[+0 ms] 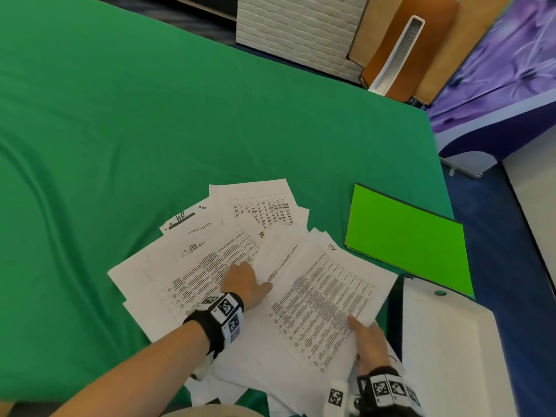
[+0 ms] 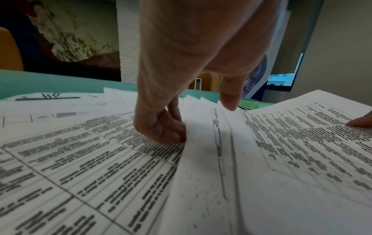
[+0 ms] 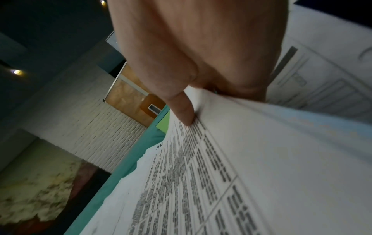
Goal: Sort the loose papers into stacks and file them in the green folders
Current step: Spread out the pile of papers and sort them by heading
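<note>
Loose printed papers (image 1: 192, 266) lie fanned out on the green cloth (image 1: 120, 130), some marked "HR". A raised paper stack (image 1: 325, 296) with a printed table lies to their right. My left hand (image 1: 255, 278) has its fingers (image 2: 173, 127) curled under the stack's left edge, with the thumb (image 2: 229, 98) above it. My right hand (image 1: 361, 326) pinches the stack's near right corner: its thumb (image 3: 184, 111) lies on top and its fingers are hidden below. A bright green folder (image 1: 406, 239) lies shut to the right of the papers, apart from both hands.
A white tray-like case (image 1: 451, 341) sits at the near right, touching the folder's front corner. The table's right edge (image 1: 445, 182) drops to blue floor. Beyond the far edge stand a white brick panel (image 1: 298, 28) and a tall white unit (image 1: 397, 52). Bare cloth stretches left and far.
</note>
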Demonstrator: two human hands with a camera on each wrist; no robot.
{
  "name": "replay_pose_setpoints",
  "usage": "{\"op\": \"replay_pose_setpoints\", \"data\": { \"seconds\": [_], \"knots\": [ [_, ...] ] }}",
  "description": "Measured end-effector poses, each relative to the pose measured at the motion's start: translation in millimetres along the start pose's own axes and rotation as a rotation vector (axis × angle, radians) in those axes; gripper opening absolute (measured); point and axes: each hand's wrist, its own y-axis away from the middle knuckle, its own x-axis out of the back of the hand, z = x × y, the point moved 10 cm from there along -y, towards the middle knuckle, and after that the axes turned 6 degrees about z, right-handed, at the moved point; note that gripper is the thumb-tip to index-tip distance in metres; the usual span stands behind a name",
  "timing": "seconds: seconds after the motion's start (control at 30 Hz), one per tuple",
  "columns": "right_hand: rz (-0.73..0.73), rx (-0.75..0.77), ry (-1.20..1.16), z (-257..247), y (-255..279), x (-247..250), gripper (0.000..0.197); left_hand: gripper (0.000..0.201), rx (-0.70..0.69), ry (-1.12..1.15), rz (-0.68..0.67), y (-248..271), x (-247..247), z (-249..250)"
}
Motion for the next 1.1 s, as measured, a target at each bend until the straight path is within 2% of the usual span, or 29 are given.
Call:
{"op": "replay_pose_setpoints", "data": {
  "seconds": [0.07, 0.17, 0.27, 0.33, 0.4, 0.43, 0.5, 0.57, 0.63, 0.7, 0.77, 0.9, 1.03, 1.1],
  "knots": [
    [-0.089, 0.025, 0.021, -6, 10, -17, 0.031, 0.071, -0.012, 0.024, -0.014, -2, -2, 2],
    [-0.093, 0.125, 0.088, -18, 17, -27, 0.035, 0.07, -0.017, 0.072, -0.002, -4, 0, 3],
    [-0.109, 0.169, 0.041, -24, 22, -34, 0.036, 0.069, -0.01, 0.264, -0.031, -3, -2, 10],
    [-0.096, 0.123, -0.058, -22, 22, -34, 0.05, 0.071, -0.007, 0.372, -0.074, 2, -7, 18],
    [-0.072, 0.025, -0.189, -13, 20, -32, 0.07, 0.07, -0.031, 0.366, -0.07, 7, -8, 25],
    [-0.064, -0.027, -0.246, -9, 20, -30, 0.073, 0.067, -0.064, 0.346, -0.057, 10, -6, 30],
    [-0.109, -0.075, -0.318, -9, 24, -32, 0.064, 0.06, -0.164, 0.349, -0.046, 18, 0, 44],
    [-0.187, -0.07, -0.349, -17, 31, -36, 0.051, 0.062, -0.272, 0.408, -0.048, 30, 14, 60],
    [-0.254, -0.045, -0.413, -34, 39, -40, 0.05, 0.066, -0.358, 0.519, -0.064, 43, 36, 73],
    [-0.325, 0.026, -0.516, -63, 54, -44, 0.055, 0.068, -0.44, 0.645, -0.059, 56, 62, 82],
    [-0.354, 0.18, -0.544, -103, 78, -50, 0.054, 0.072, -0.485, 0.783, -0.034, 67, 90, 88],
    [-0.258, 0.472, -0.487, -162, 123, -55, 0.047, 0.065, -0.499, 0.923, 0.085, 75, 133, 89],
    [-0.245, 0.672, -0.375, -186, 158, -58, 0.046, 0.051, -0.501, 0.982, 0.196, 82, 164, 71],
    [-0.273, 0.7, -0.288, -184, 169, -61, 0.047, 0.053, -0.513, 1.013, 0.194, 85, 168, 60]
  ]
}}
